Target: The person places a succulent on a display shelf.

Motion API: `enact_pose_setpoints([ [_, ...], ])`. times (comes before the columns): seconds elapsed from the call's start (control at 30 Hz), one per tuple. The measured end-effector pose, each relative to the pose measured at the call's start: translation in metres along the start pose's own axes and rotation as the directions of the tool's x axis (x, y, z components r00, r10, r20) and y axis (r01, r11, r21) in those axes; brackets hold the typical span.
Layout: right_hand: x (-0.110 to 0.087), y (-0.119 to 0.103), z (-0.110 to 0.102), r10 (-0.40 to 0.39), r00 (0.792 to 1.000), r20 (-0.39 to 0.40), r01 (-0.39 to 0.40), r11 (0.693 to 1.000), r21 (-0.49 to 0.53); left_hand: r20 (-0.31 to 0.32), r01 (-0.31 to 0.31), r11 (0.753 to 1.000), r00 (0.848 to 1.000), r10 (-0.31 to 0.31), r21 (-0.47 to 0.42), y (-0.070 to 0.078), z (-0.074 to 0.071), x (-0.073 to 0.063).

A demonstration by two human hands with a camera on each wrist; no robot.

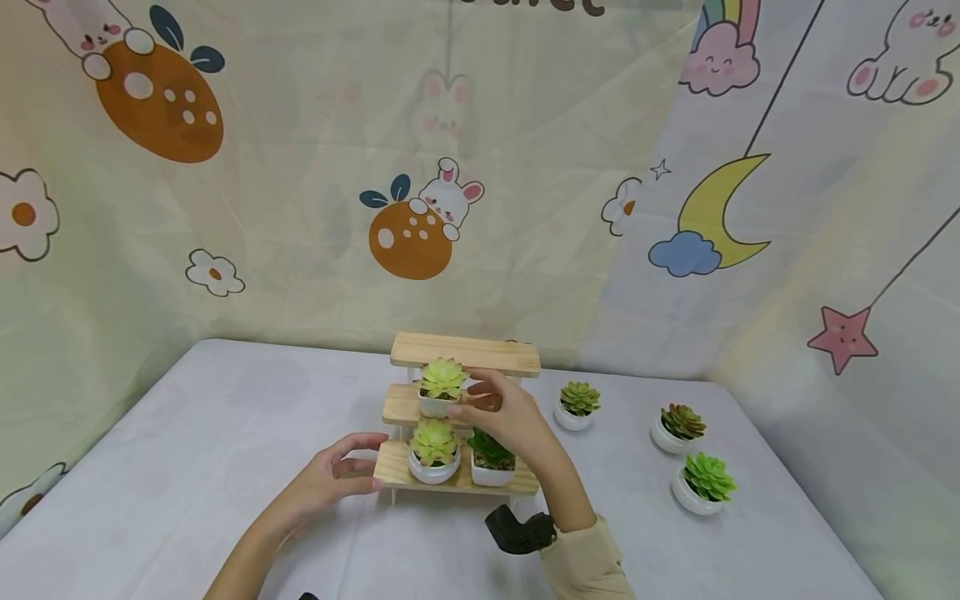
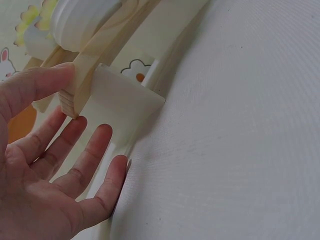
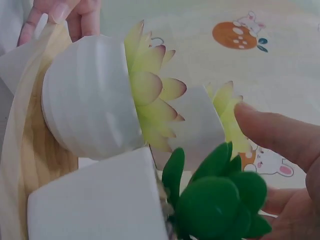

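Observation:
A three-tier wooden plant stand (image 1: 480, 353) has white supports. My left hand (image 1: 336, 477) holds the left end of its bottom board, thumb on the front corner and index finger at the back, the other fingers spread. On the middle board sits a yellow-green succulent in a white pot (image 1: 437, 406). My right hand (image 1: 504, 414) is at this pot's right side, thumb beside the rim and fingers loosely bent; contact is hard to tell. Below, the bottom board carries another yellow-green succulent in a round ribbed white pot (image 3: 92, 97) and a dark green succulent (image 3: 215, 200) in a squarish white pot.
Right of the stand, three potted succulents rest on the white cloth: an olive-green one (image 1: 577, 400), a reddish-green one (image 1: 681, 423) and a bright green one (image 1: 705, 479). A printed fabric backdrop (image 1: 525, 250) rises behind the table. A black strap device (image 1: 519, 531) is on my right wrist.

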State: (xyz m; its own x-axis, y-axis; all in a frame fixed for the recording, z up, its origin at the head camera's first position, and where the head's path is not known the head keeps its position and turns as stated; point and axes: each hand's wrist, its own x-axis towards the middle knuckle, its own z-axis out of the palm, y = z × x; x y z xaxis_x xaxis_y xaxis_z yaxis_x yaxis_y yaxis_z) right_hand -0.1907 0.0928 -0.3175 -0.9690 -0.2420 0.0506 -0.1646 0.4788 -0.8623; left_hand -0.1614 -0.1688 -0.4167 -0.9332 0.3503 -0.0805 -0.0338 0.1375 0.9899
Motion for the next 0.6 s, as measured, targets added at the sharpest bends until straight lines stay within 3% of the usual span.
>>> enact_pose_setpoints([
  [0.33,-0.013,0.014,-0.018,-0.027,0.988,-0.154,0.05,0.988,0.147,0.0,-0.007,1.0,1.0,0.007,0.0,-0.001,0.0,-0.001],
  [0.6,-0.018,0.027,-0.038,0.023,0.967,-0.253,0.027,0.981,0.19,-0.01,0.004,1.0,1.0,-0.004,-0.002,0.0,0.001,0.0],
])
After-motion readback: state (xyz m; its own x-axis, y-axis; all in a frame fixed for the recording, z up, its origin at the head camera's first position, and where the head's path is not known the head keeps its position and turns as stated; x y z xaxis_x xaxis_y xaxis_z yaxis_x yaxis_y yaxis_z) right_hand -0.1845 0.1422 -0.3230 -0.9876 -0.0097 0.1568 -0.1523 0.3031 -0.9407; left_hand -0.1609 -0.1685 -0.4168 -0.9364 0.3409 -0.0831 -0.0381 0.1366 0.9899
